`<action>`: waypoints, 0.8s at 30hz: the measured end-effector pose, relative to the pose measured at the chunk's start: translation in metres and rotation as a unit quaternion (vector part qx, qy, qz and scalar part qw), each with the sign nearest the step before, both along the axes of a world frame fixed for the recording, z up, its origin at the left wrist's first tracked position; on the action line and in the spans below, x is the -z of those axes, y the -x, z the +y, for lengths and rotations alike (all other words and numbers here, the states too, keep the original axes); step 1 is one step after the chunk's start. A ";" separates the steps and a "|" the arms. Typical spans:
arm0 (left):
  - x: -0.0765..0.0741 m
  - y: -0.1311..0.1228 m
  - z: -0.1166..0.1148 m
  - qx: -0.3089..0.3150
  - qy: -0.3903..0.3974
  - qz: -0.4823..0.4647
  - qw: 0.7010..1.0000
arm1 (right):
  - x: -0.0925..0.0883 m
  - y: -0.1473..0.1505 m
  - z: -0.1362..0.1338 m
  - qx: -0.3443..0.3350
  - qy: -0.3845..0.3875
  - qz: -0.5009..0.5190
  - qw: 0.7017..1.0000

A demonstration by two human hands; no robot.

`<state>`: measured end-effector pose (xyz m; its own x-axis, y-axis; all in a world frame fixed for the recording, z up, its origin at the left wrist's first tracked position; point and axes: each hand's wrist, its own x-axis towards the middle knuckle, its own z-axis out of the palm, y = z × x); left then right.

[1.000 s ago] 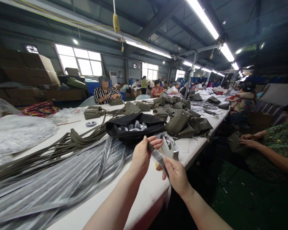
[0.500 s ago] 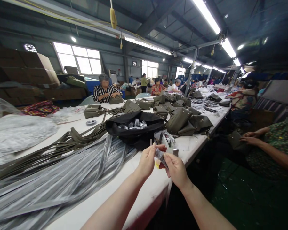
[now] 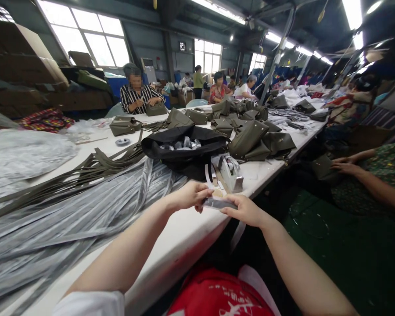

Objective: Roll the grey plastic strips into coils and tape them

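My left hand (image 3: 192, 195) is closed on one end of a grey strip in clear plastic wrap (image 3: 217, 202). The other end is pinched between the thumb and fingers of my right hand (image 3: 245, 210). The strip lies level between both hands, just above the table's near edge. Right behind it stands a tape dispenser (image 3: 230, 172), with pale paper pieces (image 3: 215, 180) at its side. Beyond that sits an open black cloth bag (image 3: 181, 160) holding plastic-wrapped rolled items (image 3: 187, 142).
Long grey plastic-wrapped straps (image 3: 85, 215) and bare olive straps (image 3: 108, 164) cover the left of the table (image 3: 145, 245). Olive handbags (image 3: 250, 140) are piled behind the black bag. A co-worker's hands (image 3: 349, 166) hold an olive piece at right; another person (image 3: 140, 96) sits across.
The view has tipped downward. My hands have drawn farther apart, and the wrapped strip, bunched up and slanted before, now stretches level between them.
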<state>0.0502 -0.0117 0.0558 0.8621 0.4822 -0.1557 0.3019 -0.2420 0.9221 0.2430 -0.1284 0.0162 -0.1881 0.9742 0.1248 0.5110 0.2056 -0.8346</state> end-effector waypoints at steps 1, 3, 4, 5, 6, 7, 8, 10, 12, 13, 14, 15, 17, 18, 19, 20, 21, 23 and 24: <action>0.000 0.001 0.000 0.045 0.044 0.011 0.998 | -0.001 0.000 -0.002 0.001 -0.004 -0.043 0.999; 0.002 0.002 0.000 0.138 0.126 0.052 0.981 | -0.006 0.001 -0.005 -0.010 -0.005 -0.110 0.994; 0.005 0.002 0.000 0.180 0.160 0.080 0.967 | -0.009 0.001 -0.006 -0.018 -0.006 -0.131 0.991; 0.009 0.001 -0.001 0.212 0.187 0.104 0.954 | -0.012 0.000 -0.007 -0.026 -0.007 -0.144 0.989; 0.012 0.001 -0.002 0.235 0.208 0.122 0.942 | -0.015 -0.003 -0.007 -0.036 -0.007 -0.150 0.988; 0.015 0.001 -0.004 0.247 0.227 0.130 0.933 | -0.016 -0.006 -0.007 -0.049 -0.005 -0.149 0.988; 0.016 0.001 -0.007 0.246 0.252 0.125 0.927 | -0.015 -0.010 -0.006 -0.064 -0.002 -0.143 0.988; 0.013 0.001 -0.014 0.207 0.319 0.068 0.922 | -0.004 -0.016 -0.003 -0.082 0.011 -0.109 0.991; 0.003 -0.001 -0.017 0.126 0.375 -0.052 0.917 | 0.017 -0.013 -0.002 -0.074 0.054 -0.048 0.995; -0.003 -0.004 -0.017 0.074 0.377 -0.128 0.914 | 0.029 -0.008 -0.004 -0.065 0.082 -0.019 0.994; -0.007 -0.008 -0.014 0.019 0.353 -0.206 0.912 | 0.040 0.000 -0.008 -0.064 0.111 0.004 0.992; -0.008 -0.012 -0.010 -0.037 0.307 -0.276 0.910 | 0.048 0.010 -0.013 -0.079 0.141 0.025 0.987; -0.002 -0.020 0.001 -0.130 0.161 -0.357 0.911 | 0.053 0.026 -0.027 -0.139 0.190 0.080 0.969; 0.005 -0.023 0.005 -0.153 0.070 -0.356 0.919 | 0.049 0.031 -0.034 -0.158 0.203 0.123 0.959; 0.014 -0.024 0.008 -0.159 -0.026 -0.328 0.931 | 0.042 0.033 -0.040 -0.157 0.207 0.175 0.950; 0.024 -0.025 0.008 -0.139 -0.121 -0.267 0.946 | 0.032 0.030 -0.046 -0.134 0.199 0.228 0.944; 0.034 -0.024 0.006 -0.091 -0.199 -0.203 0.954 | 0.021 0.024 -0.049 -0.091 0.180 0.274 0.940; 0.049 -0.022 -0.007 0.005 -0.257 -0.143 0.956 | 0.001 0.003 -0.048 0.009 0.130 0.324 0.937; 0.054 -0.021 -0.015 0.043 -0.262 -0.131 0.955 | -0.006 -0.010 -0.045 0.049 0.114 0.331 0.935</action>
